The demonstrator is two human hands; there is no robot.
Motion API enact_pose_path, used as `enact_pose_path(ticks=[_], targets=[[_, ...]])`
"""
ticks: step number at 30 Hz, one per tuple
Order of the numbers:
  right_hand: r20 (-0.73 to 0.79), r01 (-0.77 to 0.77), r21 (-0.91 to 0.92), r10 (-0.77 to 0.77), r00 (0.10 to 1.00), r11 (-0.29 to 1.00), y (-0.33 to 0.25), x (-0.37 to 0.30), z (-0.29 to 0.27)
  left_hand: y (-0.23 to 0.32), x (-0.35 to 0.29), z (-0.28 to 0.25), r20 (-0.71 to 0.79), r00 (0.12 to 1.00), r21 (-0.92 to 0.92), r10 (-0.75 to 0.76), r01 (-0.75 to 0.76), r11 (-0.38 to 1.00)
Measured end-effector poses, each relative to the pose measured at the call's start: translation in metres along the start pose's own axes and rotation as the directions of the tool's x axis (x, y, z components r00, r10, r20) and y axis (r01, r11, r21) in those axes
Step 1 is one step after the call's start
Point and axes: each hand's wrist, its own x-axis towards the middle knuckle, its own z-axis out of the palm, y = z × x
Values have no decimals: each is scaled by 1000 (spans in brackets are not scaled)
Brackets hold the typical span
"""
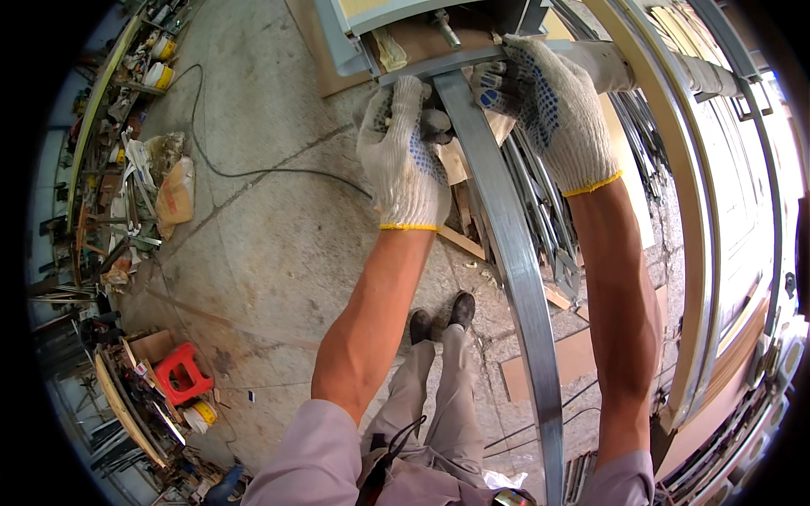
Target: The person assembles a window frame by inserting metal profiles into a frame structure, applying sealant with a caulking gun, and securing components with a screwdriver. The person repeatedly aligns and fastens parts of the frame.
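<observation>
A long grey metal tube (498, 211) runs from the bench down past my right side. At its far end it meets a narrow metal crosspiece (460, 61), forming a T. My left hand (405, 160), in a white knit glove with blue dots, is closed just left of the tube. Its thumb reaches the crosspiece, and its curled, dirty fingertips lie beside the tube; what they hold is hidden. On the other side, my right hand (553, 118), gloved alike, has its fingers curled around the right part of the crosspiece.
A metal fitting (447, 29) and a crumpled cloth (390, 51) lie on the bench beyond. Bundled metal profiles (540, 202) lie beneath, right of the tube. Tall frames (692, 211) stand at right. A black cable (278, 171) crosses the floor; a red stool (181, 374) stands left.
</observation>
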Motion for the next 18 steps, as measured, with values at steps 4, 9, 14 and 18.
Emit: enact_pose_path(ticks=[4,9,14,18], targets=[[-68,-51,81,56,996,995,9,0,4,0,2,-1,15,999,4,-41,41,999],[-91,-121,220,144,985,968,7,-4,7,-6,7,-4,11,1000,-6,-18,18,1000],[-3,-72,229,75,997,971,9,-3,4,-7,8,-5,15,1000,6,24,-24,1000],[-44,-200,387,234,971,900,-3,-4,12,-12,7,1,-39,998,28,57,-56,998]])
